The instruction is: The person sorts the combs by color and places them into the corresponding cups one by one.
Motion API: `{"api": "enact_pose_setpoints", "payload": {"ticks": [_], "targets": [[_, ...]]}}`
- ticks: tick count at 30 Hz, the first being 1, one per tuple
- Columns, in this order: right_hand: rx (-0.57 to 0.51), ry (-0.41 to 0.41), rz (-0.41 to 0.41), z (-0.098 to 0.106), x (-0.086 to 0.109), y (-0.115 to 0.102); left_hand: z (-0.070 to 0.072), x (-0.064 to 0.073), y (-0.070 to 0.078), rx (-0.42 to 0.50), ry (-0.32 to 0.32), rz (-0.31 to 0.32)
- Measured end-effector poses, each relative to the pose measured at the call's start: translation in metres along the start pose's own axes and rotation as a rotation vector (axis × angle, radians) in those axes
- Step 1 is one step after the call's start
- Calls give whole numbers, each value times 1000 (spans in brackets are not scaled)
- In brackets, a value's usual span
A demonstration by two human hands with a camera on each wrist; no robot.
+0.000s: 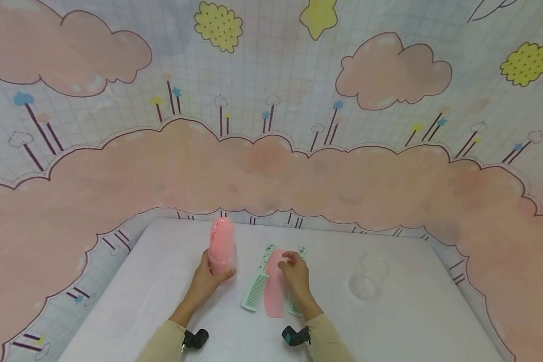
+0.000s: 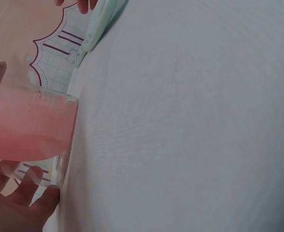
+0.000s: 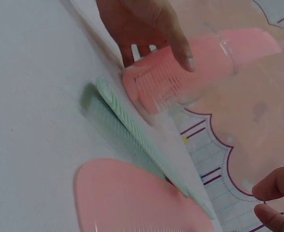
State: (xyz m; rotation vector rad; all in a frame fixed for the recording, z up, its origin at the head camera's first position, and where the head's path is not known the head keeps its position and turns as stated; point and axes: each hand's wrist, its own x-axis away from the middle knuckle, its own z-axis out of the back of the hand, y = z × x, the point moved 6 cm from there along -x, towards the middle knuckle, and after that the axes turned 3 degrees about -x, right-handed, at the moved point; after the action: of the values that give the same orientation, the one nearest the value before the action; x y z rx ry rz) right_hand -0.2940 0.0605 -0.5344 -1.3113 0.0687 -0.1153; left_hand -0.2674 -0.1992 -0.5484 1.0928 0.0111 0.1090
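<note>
My left hand (image 1: 204,281) grips a clear plastic cup (image 1: 230,259), thumb on one side and fingers on the other. A pink comb (image 1: 221,234) stands upright inside, its top above the rim; the right wrist view shows the teeth of this comb (image 3: 156,79) through the wall. Over the table, my right hand (image 1: 297,275) hovers with bent fingers, thumb and index finger apart and nothing between them. Below it lies a second pink comb (image 1: 273,299). A green comb (image 1: 255,291) lies to its left, and another green comb (image 1: 295,306) is partly hidden by my right hand.
A second clear cup (image 1: 366,281) is on the right side of the white table (image 1: 416,311). Behind the table hangs a cloth (image 1: 253,171) printed with clouds and stars. Each wrist wears a black camera mount, such as the left mount (image 1: 196,339).
</note>
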Motion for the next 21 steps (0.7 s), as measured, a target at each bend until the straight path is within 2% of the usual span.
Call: {"api": "enact_pose_setpoints", "payload": {"ticks": [9, 21], "targets": [[-27, 18, -36, 0, 0, 0, -1, -1, 0, 3, 9, -12], [-135, -21, -106, -7, -5, 8, 0, -1, 3, 35, 10, 9]]}}
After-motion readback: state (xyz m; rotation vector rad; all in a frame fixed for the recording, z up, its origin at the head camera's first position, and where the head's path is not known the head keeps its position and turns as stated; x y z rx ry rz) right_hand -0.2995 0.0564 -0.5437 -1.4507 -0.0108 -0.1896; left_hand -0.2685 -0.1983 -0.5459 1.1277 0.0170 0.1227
